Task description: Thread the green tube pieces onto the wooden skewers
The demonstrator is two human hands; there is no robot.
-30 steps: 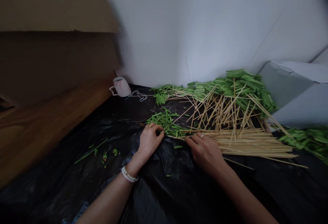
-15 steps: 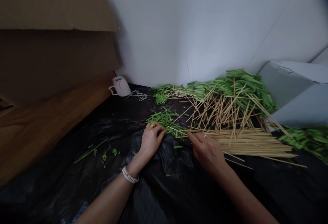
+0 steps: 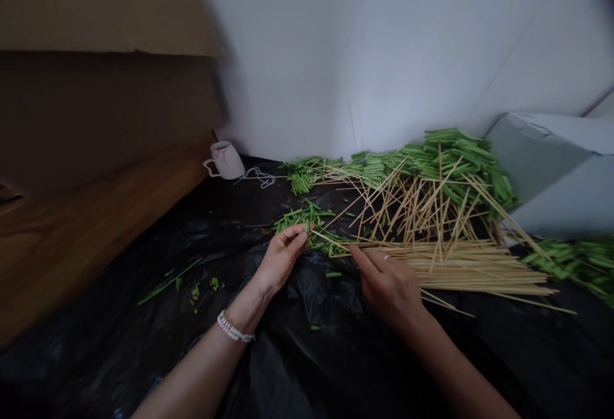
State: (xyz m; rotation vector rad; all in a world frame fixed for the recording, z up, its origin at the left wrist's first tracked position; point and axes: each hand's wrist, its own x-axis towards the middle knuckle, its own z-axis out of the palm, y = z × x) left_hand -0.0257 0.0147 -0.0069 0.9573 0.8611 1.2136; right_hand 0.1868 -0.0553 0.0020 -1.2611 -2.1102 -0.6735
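Between thumb and fingers, my left hand (image 3: pixel 281 254) pinches a short piece of green bean (image 3: pixel 307 228). My right hand (image 3: pixel 391 281) is closed on a thin wooden skewer (image 3: pixel 329 238), whose tip points left and reaches the bean piece; whether it has pierced the bean I cannot tell. Just behind my left hand lies a loose heap of cut green bean pieces (image 3: pixel 292 216). A bundle of bare skewers (image 3: pixel 480 267) lies beside and beyond my right hand. Farther back, many skewers stick out at angles from stacked rows of threaded green pieces (image 3: pixel 460 160).
Black plastic sheeting (image 3: pixel 297 368) covers the work surface. A white mug (image 3: pixel 225 160) stands at the back left beside tangled string (image 3: pixel 261 177). A cardboard box (image 3: pixel 110 99) looms at left, a pale box (image 3: pixel 556 163) at right. More green pieces (image 3: pixel 575 262) lie far right.
My left hand has lifted from the loose heap with a bean piece and turned it toward the skewer tip. My right hand has hardly moved.
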